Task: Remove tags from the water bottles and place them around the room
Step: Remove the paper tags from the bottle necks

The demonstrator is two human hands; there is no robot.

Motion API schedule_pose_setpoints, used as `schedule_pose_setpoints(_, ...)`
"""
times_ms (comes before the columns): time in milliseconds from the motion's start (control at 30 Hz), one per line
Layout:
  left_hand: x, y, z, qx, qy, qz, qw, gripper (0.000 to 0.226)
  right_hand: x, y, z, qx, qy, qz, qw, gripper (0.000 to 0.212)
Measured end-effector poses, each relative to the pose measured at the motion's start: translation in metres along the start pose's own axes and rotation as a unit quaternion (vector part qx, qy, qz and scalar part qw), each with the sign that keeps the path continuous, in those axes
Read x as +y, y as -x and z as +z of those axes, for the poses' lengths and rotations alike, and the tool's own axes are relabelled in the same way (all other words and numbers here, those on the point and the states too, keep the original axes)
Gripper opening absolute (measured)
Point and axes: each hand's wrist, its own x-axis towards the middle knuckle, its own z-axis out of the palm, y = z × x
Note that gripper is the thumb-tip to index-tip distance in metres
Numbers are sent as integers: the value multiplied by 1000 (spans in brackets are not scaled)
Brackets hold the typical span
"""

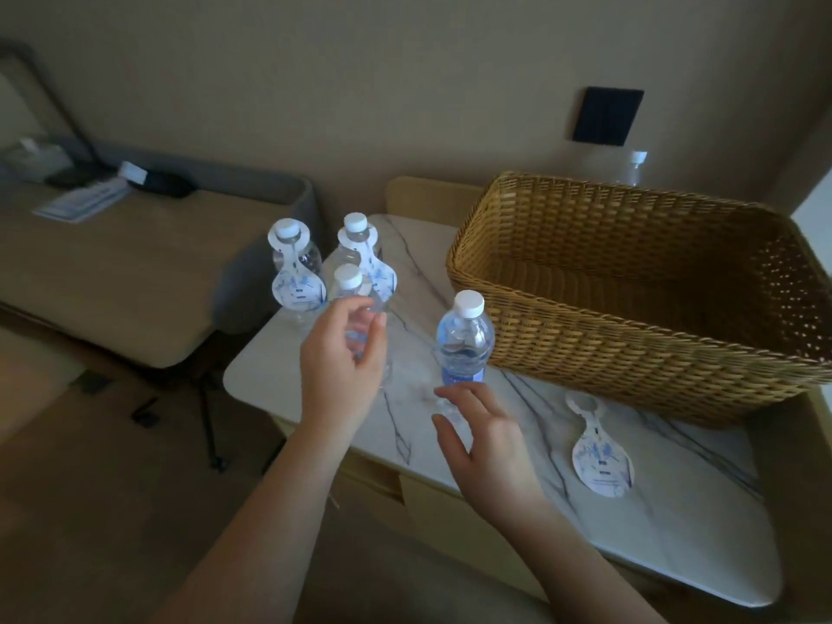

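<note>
Several clear water bottles with white caps stand on a marble-topped cabinet [675, 524]. Two at the back, one on the left [295, 272] and one on the right [360, 249], still carry white-and-blue neck tags. A third bottle [353, 304] with no tag stands in front of them, and my left hand [344, 353] curls around its body. A fourth untagged bottle [463, 340] with a blue label stands to the right. My right hand [481, 439] hovers just below it, fingers apart, holding nothing. One removed tag [601, 452] lies flat on the marble.
A large wicker basket [630, 317] fills the back right of the cabinet top, with another bottle [632, 166] behind it by the wall. A desk [112, 263] with papers and dark items stands to the left. Carpeted floor lies below.
</note>
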Motion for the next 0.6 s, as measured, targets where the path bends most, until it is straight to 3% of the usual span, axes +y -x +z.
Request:
schedule_pose_setpoints(100,-22,-17,-20,27,-8,24,999,24,-27,-19,19,11,-49,4,999,33)
schedule_pose_setpoints(167,-42,-28,-28,-3,-12,19,1000,35,-42,-33,36,16,-84,16,996,39)
schedule_pose_setpoints(267,-65,-44,-30,-128,42,-34,990,50,-62,-55,64,44,-128,43,990,49)
schedule_pose_setpoints(400,-79,-63,-36,-296,160,-104,936,46,-77,-75,97,79,-193,119,971,56)
schedule_pose_setpoints(500,-90,-69,-40,-361,232,-121,895,48,-83,-83,112,106,-268,167,943,55)
schedule_pose_setpoints(600,-96,-68,-44,-375,265,-125,880,46,-85,-89,115,146,-288,173,931,44)
